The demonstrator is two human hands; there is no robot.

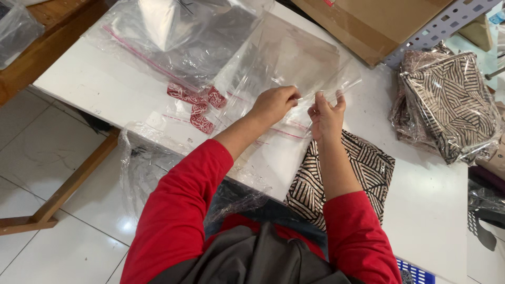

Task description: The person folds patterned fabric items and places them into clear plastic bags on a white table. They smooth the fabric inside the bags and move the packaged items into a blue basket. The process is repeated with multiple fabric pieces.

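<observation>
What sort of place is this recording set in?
Probably a small garment packing workroom. Both hands hold a clear plastic bag over a folded patterned cloth, a stack of bagged cloths lies to the right, and a cardboard box rests on metal shelving.

Bare white table (426, 205) right of the folded striped cloth (363, 168); bagged pile (452, 105) beyond.

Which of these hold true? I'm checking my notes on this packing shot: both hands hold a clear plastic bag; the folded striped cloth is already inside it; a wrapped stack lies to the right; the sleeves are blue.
1. Both the left hand and the right hand hold the clear plastic bag. True.
2. The folded striped cloth is inside that bag. False: it lies on the white table, under the right forearm.
3. A wrapped stack of striped cloth lies to the right. True.
4. The sleeves are blue. False: the sleeves are red.
</observation>
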